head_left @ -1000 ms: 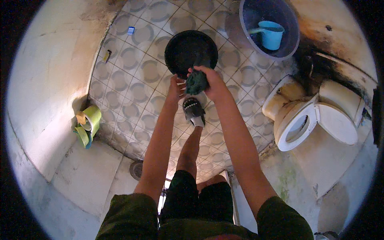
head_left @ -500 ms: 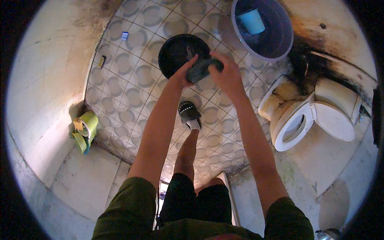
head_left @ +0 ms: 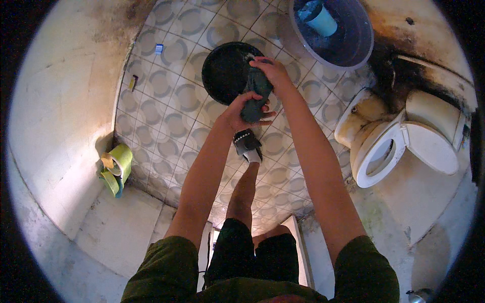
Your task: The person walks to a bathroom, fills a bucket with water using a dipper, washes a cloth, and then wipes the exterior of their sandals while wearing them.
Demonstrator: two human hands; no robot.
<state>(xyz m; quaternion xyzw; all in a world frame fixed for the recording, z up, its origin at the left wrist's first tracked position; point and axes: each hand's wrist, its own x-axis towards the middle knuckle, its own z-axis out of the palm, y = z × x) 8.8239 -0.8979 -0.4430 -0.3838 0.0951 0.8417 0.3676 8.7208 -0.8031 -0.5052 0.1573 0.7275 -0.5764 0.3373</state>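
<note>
A dark grey-green, elongated, slipper-shaped thing (head_left: 256, 88) is held between both hands over the right rim of a round black basin (head_left: 222, 70) on the floor. My right hand (head_left: 273, 73) grips its far end, fingers closed round it. At the near end, my left hand (head_left: 242, 112) holds it with the thumb across the top and the other fingers reaching beneath and past it, partly spread. Just below the hands, my foot on the tiles wears a black slipper (head_left: 246, 140) with a white-patterned strap. The basin's inside is too dark to make out.
Behind on the right stands a large purple-grey tub (head_left: 348, 55) with a light blue dipper (head_left: 322, 21) in it. A toilet (head_left: 376, 169) with a raised lid is at the right. Yellow-green plastic items (head_left: 121, 159) sit by the left wall. A small blue packet (head_left: 159, 49) lies on the tiles.
The slipper-shaped thing has turned from lying crosswise to pointing away from me. My right hand has moved to its far end, my left to its near end. The view has shifted slightly.
</note>
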